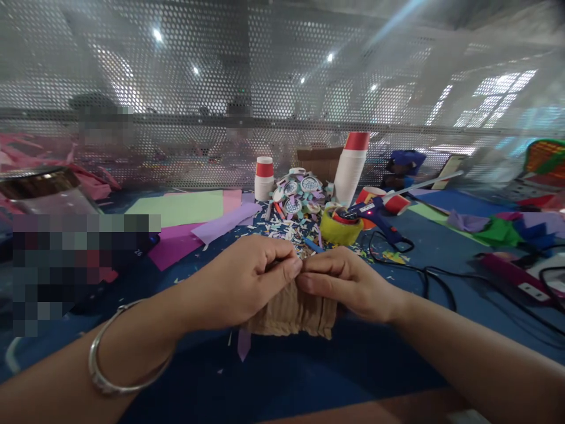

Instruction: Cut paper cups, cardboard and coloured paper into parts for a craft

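Both my hands meet at the upper edge of a piece of creased brown corrugated cardboard (293,312), low over the blue table. My left hand (247,280) pinches it between thumb and curled fingers; a silver bangle (99,365) circles that wrist. Close beside, my right hand (346,280) grips the same edge with thumb and fingertips. The fingers hide the top of the cardboard. Beneath its left corner a lilac paper strip (243,344) pokes out.
Paper scraps surround a heap of cut paper discs (298,191). White-and-red paper cups (263,179) and a taller cup stack (351,168) stand behind. A blue glue gun (375,213) rests on a yellow tape roll (339,227), its cable trailing right. Coloured paper sheets (180,206) lie left.
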